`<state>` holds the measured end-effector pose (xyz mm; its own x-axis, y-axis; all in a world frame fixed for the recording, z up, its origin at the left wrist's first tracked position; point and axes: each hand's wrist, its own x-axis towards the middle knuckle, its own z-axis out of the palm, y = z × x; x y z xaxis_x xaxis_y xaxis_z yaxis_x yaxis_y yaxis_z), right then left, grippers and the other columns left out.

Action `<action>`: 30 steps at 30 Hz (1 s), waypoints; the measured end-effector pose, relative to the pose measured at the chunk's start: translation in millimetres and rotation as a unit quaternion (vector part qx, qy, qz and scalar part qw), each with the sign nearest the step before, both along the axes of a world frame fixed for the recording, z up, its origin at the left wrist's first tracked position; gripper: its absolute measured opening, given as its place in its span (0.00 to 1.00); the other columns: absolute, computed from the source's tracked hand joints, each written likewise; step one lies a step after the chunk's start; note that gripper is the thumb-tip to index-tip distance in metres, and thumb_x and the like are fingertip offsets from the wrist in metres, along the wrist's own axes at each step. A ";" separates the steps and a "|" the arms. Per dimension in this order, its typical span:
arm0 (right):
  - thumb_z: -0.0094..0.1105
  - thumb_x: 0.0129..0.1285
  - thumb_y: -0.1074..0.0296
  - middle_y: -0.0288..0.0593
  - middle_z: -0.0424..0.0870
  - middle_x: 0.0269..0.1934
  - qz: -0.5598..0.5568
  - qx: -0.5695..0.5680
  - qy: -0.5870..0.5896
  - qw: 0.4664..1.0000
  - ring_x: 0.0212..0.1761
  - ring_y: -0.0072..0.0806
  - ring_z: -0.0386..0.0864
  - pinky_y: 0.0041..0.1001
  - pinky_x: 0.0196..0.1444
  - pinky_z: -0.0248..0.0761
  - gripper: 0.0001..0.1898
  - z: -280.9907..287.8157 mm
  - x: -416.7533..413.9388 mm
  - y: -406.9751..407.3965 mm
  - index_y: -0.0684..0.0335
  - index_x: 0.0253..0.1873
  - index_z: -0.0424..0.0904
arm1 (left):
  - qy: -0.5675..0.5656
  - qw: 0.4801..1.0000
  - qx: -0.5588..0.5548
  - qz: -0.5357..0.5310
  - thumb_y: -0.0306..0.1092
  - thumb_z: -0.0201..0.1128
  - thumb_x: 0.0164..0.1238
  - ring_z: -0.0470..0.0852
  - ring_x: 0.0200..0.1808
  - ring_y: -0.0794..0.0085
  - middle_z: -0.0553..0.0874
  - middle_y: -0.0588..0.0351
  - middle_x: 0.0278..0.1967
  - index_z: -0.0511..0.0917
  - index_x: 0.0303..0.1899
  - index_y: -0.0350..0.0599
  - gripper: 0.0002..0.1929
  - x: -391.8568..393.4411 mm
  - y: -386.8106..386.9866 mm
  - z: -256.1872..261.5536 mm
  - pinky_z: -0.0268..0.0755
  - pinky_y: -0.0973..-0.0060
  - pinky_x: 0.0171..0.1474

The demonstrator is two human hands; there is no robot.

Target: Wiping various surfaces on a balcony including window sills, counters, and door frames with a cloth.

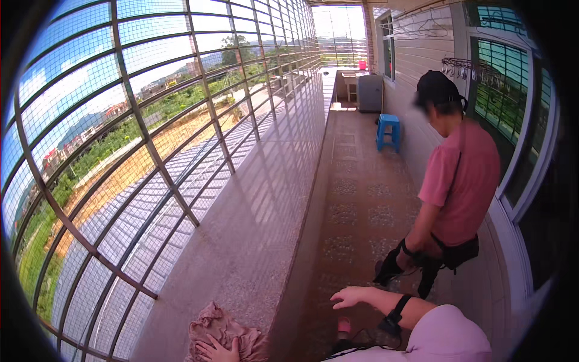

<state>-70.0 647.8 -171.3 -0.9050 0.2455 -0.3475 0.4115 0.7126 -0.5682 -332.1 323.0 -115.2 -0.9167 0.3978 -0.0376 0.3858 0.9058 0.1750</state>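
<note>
A crumpled brownish-pink cloth (226,328) lies on the speckled stone ledge (235,253) at the bottom of the view. Flat on top of it rests my left hand (219,349), fingers spread and thumb apart. My right hand (347,297) hangs in the air over the patterned floor, to the right of the ledge, and holds nothing. A black strap with a small device (392,319) circles my right forearm.
Metal bars with mesh (149,149) rise along the ledge's left side. Close on my right stands a person (461,172) in a pink shirt and black cap. Farther along the balcony are a blue plastic stool (387,131) and a grey appliance (370,92). Sliding glass doors (502,90) line the right.
</note>
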 end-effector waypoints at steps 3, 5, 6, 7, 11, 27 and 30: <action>0.49 0.58 0.45 0.48 0.80 0.44 -0.075 0.005 -0.136 0.988 0.46 0.43 0.77 0.36 0.48 0.68 0.25 -35.1 62.2 31.4 0.60 0.50 0.75 | 0.132 0.988 -0.085 0.009 0.64 0.48 0.56 0.55 0.64 0.46 0.59 0.30 0.60 0.60 0.62 0.41 0.40 8.2 7.3 4.4 0.48 0.47 0.61; 0.50 0.58 0.46 0.48 0.81 0.42 -0.140 -0.015 -0.204 0.969 0.44 0.42 0.78 0.36 0.47 0.69 0.23 -63.0 113.4 47.0 0.59 0.47 0.78 | 0.082 0.995 -0.051 0.016 0.73 0.40 0.53 0.48 0.65 0.34 0.51 0.23 0.62 0.48 0.66 0.42 0.48 -3.1 10.3 -9.1 0.41 0.37 0.59; 0.50 0.58 0.47 0.48 0.81 0.40 -0.190 -0.038 -0.219 0.956 0.43 0.41 0.78 0.35 0.46 0.69 0.21 -78.2 140.2 52.4 0.58 0.46 0.79 | 0.083 0.995 -0.053 0.012 0.73 0.40 0.53 0.48 0.65 0.34 0.51 0.23 0.62 0.48 0.66 0.42 0.48 -7.4 15.0 -18.9 0.41 0.37 0.59; 0.51 0.57 0.48 0.47 0.81 0.39 -0.268 -0.084 -0.203 0.938 0.42 0.39 0.78 0.34 0.45 0.69 0.21 -96.5 164.9 55.1 0.59 0.45 0.79 | 0.091 0.995 -0.043 0.025 0.72 0.40 0.54 0.48 0.65 0.34 0.52 0.23 0.61 0.50 0.66 0.42 0.47 -7.9 19.2 -21.6 0.41 0.37 0.60; 0.55 0.56 0.50 0.45 0.82 0.36 -0.496 -0.167 -0.216 0.824 0.37 0.36 0.79 0.34 0.40 0.70 0.21 -156.3 254.1 52.4 0.64 0.42 0.80 | 0.123 0.989 -0.073 0.024 0.71 0.41 0.55 0.45 0.65 0.32 0.53 0.24 0.61 0.52 0.65 0.39 0.46 -19.5 34.2 -39.8 0.38 0.37 0.60; 0.51 0.62 0.59 0.38 0.76 0.28 -0.414 -0.263 -0.103 0.865 0.27 0.24 0.74 0.26 0.28 0.69 0.13 -59.9 108.3 100.3 0.63 0.43 0.76 | 0.069 0.996 0.006 0.050 0.67 0.50 0.51 0.40 0.68 0.41 0.50 0.30 0.64 0.58 0.62 0.34 0.46 -15.0 55.5 -36.5 0.31 0.44 0.64; 0.51 0.62 0.58 0.38 0.78 0.32 -0.380 -0.202 -0.097 0.897 0.28 0.26 0.75 0.26 0.32 0.70 0.16 -58.2 98.4 102.8 0.63 0.48 0.75 | 0.069 0.996 -0.002 0.047 0.66 0.50 0.52 0.40 0.67 0.41 0.50 0.30 0.64 0.58 0.62 0.34 0.45 -16.3 50.7 -41.9 0.30 0.44 0.64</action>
